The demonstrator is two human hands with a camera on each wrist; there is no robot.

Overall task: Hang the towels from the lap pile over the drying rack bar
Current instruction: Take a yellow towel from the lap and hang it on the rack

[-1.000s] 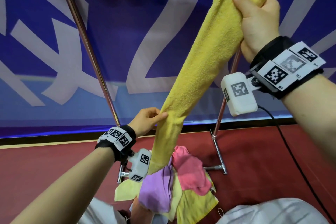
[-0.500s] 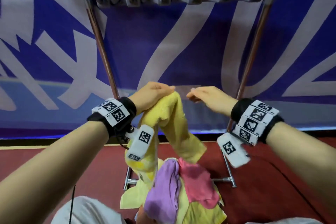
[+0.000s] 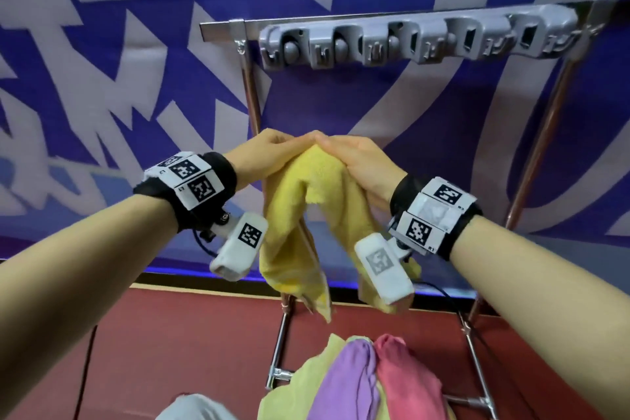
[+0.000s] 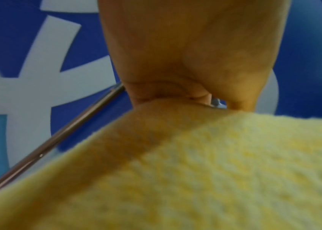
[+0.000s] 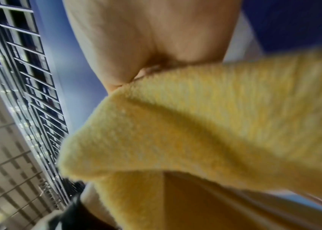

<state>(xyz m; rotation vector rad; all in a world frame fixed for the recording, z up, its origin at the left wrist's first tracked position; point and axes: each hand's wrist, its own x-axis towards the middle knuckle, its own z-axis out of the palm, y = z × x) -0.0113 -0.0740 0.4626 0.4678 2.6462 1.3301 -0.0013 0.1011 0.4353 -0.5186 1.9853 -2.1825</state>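
A yellow towel point(image 3: 306, 201) hangs bunched in front of me, its two ends drooping toward my lap. My left hand point(image 3: 276, 152) and right hand point(image 3: 354, 160) meet fingertip to fingertip at its top, and each pinches the cloth. The left wrist view shows thumb and fingers closed on the yellow towel point(image 4: 195, 163). In the right wrist view the yellow towel point(image 5: 195, 124) fills most of the picture under the pinching fingers. The rack's top bar point(image 3: 392, 19) runs above and behind both hands, with nothing hung on it. The lap pile point(image 3: 354, 382) shows pale yellow, purple and pink towels.
A grey hook strip point(image 3: 419, 41) is fixed under the top bar. The rack's left post point(image 3: 252, 102) and right post point(image 3: 542, 147) drop to chrome feet point(image 3: 278, 375) on the red floor. A blue and white banner point(image 3: 102, 78) stands behind.
The right hand came down from high at the rack, let the towel go, then took hold again beside the left hand. The left hand rose with the towel, which now hangs clear of the pile.
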